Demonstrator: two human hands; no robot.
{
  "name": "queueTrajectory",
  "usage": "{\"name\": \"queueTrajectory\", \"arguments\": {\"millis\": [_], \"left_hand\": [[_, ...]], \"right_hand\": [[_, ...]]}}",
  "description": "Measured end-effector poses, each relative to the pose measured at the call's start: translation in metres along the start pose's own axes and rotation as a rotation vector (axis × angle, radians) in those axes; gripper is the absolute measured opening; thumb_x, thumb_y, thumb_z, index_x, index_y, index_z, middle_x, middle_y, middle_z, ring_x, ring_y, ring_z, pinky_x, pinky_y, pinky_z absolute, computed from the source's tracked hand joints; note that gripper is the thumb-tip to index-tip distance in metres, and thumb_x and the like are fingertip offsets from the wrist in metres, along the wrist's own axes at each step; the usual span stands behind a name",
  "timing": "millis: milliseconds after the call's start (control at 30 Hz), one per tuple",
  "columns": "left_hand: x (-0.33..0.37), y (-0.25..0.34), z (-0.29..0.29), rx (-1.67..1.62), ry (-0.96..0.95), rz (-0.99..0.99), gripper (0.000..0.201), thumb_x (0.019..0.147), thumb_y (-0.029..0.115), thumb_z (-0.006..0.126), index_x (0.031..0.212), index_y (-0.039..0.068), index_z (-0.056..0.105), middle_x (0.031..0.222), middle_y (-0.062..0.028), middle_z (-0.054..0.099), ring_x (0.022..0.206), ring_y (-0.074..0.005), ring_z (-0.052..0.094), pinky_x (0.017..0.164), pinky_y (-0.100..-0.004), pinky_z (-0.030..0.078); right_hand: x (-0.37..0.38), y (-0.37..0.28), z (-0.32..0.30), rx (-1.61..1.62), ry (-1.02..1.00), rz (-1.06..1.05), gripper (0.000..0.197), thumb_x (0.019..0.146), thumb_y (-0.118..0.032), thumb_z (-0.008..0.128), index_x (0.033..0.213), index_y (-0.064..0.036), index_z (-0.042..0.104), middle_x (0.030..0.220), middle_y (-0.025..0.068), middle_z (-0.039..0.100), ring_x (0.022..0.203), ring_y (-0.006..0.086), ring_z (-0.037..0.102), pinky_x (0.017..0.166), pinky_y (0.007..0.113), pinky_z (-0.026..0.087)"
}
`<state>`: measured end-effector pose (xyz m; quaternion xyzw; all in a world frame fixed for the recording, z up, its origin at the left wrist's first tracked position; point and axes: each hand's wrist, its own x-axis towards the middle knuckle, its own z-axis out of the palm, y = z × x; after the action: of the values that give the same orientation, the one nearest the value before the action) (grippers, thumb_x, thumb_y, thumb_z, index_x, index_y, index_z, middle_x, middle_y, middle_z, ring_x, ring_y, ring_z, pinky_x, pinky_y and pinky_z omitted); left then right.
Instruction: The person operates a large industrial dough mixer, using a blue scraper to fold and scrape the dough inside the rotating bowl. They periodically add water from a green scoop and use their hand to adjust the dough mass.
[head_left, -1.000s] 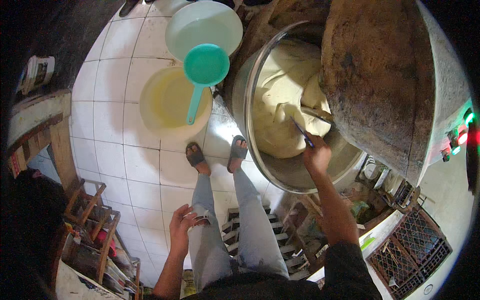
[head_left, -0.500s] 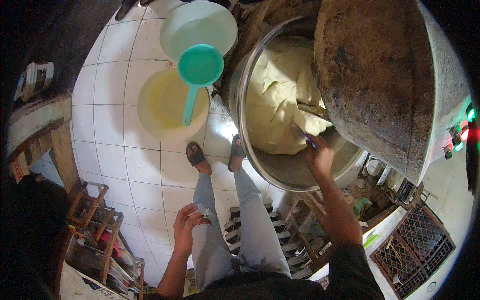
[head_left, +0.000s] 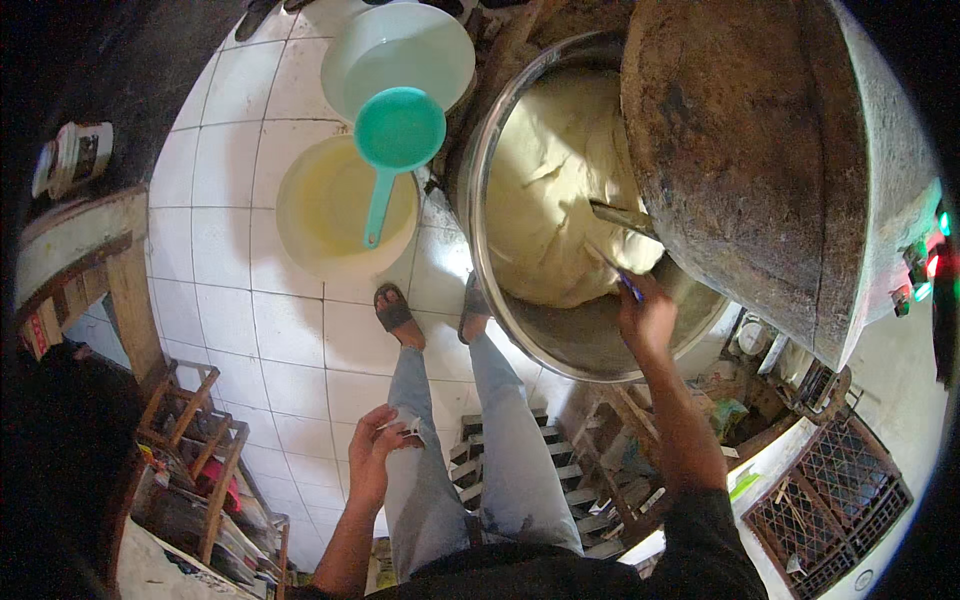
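My right hand (head_left: 648,312) reaches over the near rim of a large metal mixing bowl (head_left: 482,215), closed round the blue handle of a thin knife (head_left: 630,285). Its blade points into a big mass of pale dough (head_left: 545,200), touching or very near the surface. Beside the blade, a mixer arm (head_left: 625,218) sticks into the dough from under the machine's heavy, stained housing (head_left: 745,150). Down by the torn knee of my jeans, my left hand (head_left: 372,455) hangs with loosely bent fingers, apart from one another, holding nothing visible.
Left of the bowl stand a tub of clear water (head_left: 350,50) and another with yellowish liquid (head_left: 300,235). A green dipper (head_left: 400,130) lies across them. Wooden racks (head_left: 190,420) line the lower left; a dark crate (head_left: 830,500) sits lower right.
My right hand has shifted slightly right with the knife, and the blade looks paler. The dough's surface has changed shape in the bowl. My left hand stays by my knee.
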<state>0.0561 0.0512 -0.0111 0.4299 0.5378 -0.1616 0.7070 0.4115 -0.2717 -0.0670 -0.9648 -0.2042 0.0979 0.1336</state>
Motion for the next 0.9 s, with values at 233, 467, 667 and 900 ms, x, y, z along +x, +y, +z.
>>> {"name": "queueTrajectory", "arguments": {"millis": [233,467,667,900], "left_hand": [[0.01,-0.021,-0.004,-0.077,0.054,-0.103,0.054,0.1,0.031,0.062,0.143,0.001,0.049,0.139,-0.0189,0.057,0.124,-0.0295,0.06,0.104,-0.0448,0.049],[-0.003,-0.007,0.004,-0.091,-0.009,-0.043,0.051,0.1,0.026,0.062,0.141,-0.002,0.05,0.138,-0.0193,0.056,0.122,-0.0304,0.06,0.102,-0.0439,0.05],[0.0,-0.028,-0.031,-0.097,0.098,-0.071,0.051,0.101,0.03,0.061,0.142,0.002,0.05,0.138,-0.0163,0.058,0.123,-0.0291,0.061,0.104,-0.0432,0.049],[0.0,-0.003,-0.016,-0.062,0.018,-0.037,0.055,0.101,0.034,0.062,0.144,0.002,0.049,0.138,-0.0163,0.057,0.123,-0.0286,0.061,0.104,-0.0424,0.048]], "right_hand": [[0.028,0.029,-0.001,-0.234,0.148,0.011,0.045,0.08,0.0,0.063,0.119,-0.0168,0.075,0.113,0.0116,0.075,0.098,0.034,0.073,0.084,0.044,0.059],[0.009,-0.038,-0.007,-0.051,-0.114,-0.071,0.04,0.081,-0.003,0.062,0.118,-0.0131,0.073,0.108,0.0158,0.073,0.095,0.0363,0.073,0.08,0.045,0.06],[0.001,-0.003,-0.042,-0.104,0.126,0.001,0.045,0.081,-0.005,0.065,0.124,-0.0147,0.073,0.113,0.0159,0.074,0.097,0.0349,0.073,0.082,0.043,0.06],[0.035,-0.027,0.048,-0.107,-0.052,-0.024,0.041,0.084,-0.014,0.07,0.124,-0.0127,0.069,0.105,0.0169,0.073,0.086,0.0391,0.072,0.078,0.049,0.058]]}}
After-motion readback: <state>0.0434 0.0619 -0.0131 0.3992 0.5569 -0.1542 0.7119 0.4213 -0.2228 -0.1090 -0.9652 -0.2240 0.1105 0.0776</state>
